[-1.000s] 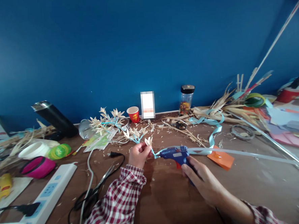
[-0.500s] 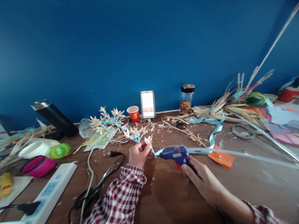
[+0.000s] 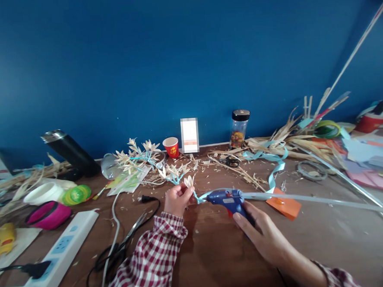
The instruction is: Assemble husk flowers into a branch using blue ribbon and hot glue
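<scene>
My left hand pinches a small cream flower that looks made of dried husk. Its stem is wrapped in light blue ribbon, which trails away to the right behind the glue gun. My right hand is wrapped round the handle of a blue glue gun with a red trigger and a long clear glue stick in its back. The gun's nozzle points left, close to the ribbon-wrapped stem; whether they touch I cannot tell. Just behind my left hand lie more cream flowers on blue stems.
On the left are a white power strip, scissors, a magenta roll and a black flask. A red paper cup and a lidded jar stand by the wall. Orange paper lies at right.
The glue gun's nozzle has shifted slightly to the right, away from the flower in my left hand. My left hand's hold looks the same.
</scene>
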Motion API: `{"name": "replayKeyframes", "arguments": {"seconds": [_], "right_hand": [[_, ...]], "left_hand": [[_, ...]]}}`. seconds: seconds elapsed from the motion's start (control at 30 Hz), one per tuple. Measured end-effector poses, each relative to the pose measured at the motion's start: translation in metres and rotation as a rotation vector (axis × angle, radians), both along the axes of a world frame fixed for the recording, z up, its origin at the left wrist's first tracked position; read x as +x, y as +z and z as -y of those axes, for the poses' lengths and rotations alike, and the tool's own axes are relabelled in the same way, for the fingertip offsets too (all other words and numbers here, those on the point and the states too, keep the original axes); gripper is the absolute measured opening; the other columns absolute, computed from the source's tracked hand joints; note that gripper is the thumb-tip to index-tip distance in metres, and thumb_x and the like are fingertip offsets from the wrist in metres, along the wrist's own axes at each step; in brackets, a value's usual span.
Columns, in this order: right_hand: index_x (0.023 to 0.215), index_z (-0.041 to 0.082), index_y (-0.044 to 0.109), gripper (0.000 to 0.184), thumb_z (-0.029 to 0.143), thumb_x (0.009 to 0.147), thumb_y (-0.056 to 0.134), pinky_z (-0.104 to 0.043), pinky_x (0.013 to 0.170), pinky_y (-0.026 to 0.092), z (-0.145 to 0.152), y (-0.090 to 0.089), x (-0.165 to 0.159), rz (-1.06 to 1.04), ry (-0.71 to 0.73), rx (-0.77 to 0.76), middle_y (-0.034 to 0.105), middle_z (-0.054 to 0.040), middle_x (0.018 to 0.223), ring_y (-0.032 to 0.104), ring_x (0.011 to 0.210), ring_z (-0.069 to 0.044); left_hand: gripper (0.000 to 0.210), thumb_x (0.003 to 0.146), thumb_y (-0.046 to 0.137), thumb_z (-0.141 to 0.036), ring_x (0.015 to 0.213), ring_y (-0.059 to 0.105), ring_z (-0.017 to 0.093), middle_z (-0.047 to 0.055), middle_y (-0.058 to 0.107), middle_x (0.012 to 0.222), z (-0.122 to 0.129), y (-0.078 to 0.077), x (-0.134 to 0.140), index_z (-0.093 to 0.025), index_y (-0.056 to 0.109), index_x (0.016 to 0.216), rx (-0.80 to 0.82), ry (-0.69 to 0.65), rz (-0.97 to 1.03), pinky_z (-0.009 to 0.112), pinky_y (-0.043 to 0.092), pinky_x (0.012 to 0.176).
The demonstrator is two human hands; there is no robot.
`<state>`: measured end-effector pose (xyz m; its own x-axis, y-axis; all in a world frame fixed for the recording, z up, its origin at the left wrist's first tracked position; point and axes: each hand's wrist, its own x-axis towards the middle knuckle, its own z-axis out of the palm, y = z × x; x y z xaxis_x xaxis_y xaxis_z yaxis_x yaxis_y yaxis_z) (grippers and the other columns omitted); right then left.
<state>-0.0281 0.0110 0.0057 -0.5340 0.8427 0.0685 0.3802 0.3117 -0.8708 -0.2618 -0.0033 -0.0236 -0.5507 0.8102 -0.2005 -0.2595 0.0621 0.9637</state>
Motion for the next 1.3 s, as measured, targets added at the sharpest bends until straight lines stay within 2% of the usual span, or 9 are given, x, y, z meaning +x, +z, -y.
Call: {"name": "replayKeyframes", "arguments": {"seconds": [0.17, 0.33, 0.5, 0.63, 0.83, 0.97, 1.3], "right_hand": [[0.072, 0.017, 0.053, 0.035, 0.046, 0.088, 0.041, -0.021, 0.048, 0.032, -0.005, -0.007, 0.001, -0.044, 0.008, -0.14, 0.049, 0.0023, 0.06, 0.041, 0.053, -0.01], [0.075, 0.018, 0.05, 0.036, 0.049, 0.089, 0.037, -0.021, 0.051, 0.035, -0.004, -0.005, -0.002, -0.103, 0.054, -0.25, 0.052, 0.0014, 0.063, 0.045, 0.055, -0.011], [0.067, 0.019, 0.045, 0.04, 0.051, 0.089, 0.036, -0.022, 0.049, 0.03, 0.0, -0.003, -0.005, -0.097, 0.062, -0.212, 0.043, 0.0041, 0.057, 0.037, 0.052, -0.01], [0.063, 0.019, 0.044, 0.042, 0.051, 0.088, 0.036, -0.022, 0.048, 0.028, 0.0, -0.002, -0.008, -0.084, 0.054, -0.203, 0.041, 0.0041, 0.055, 0.035, 0.05, -0.01], [0.066, 0.018, 0.045, 0.039, 0.049, 0.089, 0.036, -0.022, 0.047, 0.027, -0.001, -0.008, -0.01, -0.046, 0.044, -0.163, 0.04, 0.0042, 0.055, 0.034, 0.05, -0.009], [0.07, 0.018, 0.047, 0.036, 0.047, 0.089, 0.038, -0.022, 0.047, 0.027, -0.001, -0.011, -0.008, -0.049, 0.055, -0.139, 0.04, 0.0046, 0.056, 0.034, 0.051, -0.009], [0.079, 0.015, 0.059, 0.029, 0.042, 0.082, 0.051, -0.024, 0.057, 0.039, -0.003, -0.004, -0.01, 0.055, 0.039, -0.042, 0.056, 0.0001, 0.066, 0.048, 0.062, -0.014]], "left_hand": [[0.019, 0.055, 0.076, -0.019, 0.051, 0.056, 0.01, -0.001, 0.062, 0.058, 0.001, 0.009, 0.003, -0.015, 0.063, 0.068, -0.008, 0.017, 0.132, 0.023, 0.051, 0.052], [0.024, 0.053, 0.078, -0.026, 0.05, 0.055, 0.009, 0.0, 0.062, 0.06, 0.002, 0.01, 0.004, -0.013, 0.065, 0.069, 0.018, -0.02, 0.132, 0.022, 0.049, 0.051], [0.027, 0.056, 0.077, -0.032, 0.052, 0.054, 0.008, -0.003, 0.059, 0.056, 0.0, 0.0, 0.0, -0.015, 0.066, 0.074, 0.039, -0.033, 0.069, 0.022, 0.049, 0.054], [0.027, 0.059, 0.075, -0.034, 0.055, 0.055, 0.009, -0.003, 0.06, 0.059, -0.001, -0.006, -0.001, -0.016, 0.067, 0.077, 0.047, -0.061, 0.024, 0.021, 0.048, 0.055], [0.028, 0.063, 0.072, -0.036, 0.052, 0.054, 0.009, -0.004, 0.058, 0.055, 0.001, -0.007, 0.001, -0.016, 0.068, 0.081, 0.062, -0.101, -0.029, 0.02, 0.045, 0.052], [0.03, 0.064, 0.071, -0.038, 0.048, 0.051, 0.008, -0.003, 0.057, 0.054, 0.0, -0.01, 0.0, -0.015, 0.068, 0.083, 0.055, -0.099, -0.086, 0.018, 0.038, 0.044], [0.028, 0.063, 0.071, -0.037, 0.051, 0.054, 0.01, -0.003, 0.06, 0.057, 0.0, -0.006, 0.002, -0.016, 0.067, 0.082, 0.052, -0.119, -0.064, 0.021, 0.045, 0.051]]}}
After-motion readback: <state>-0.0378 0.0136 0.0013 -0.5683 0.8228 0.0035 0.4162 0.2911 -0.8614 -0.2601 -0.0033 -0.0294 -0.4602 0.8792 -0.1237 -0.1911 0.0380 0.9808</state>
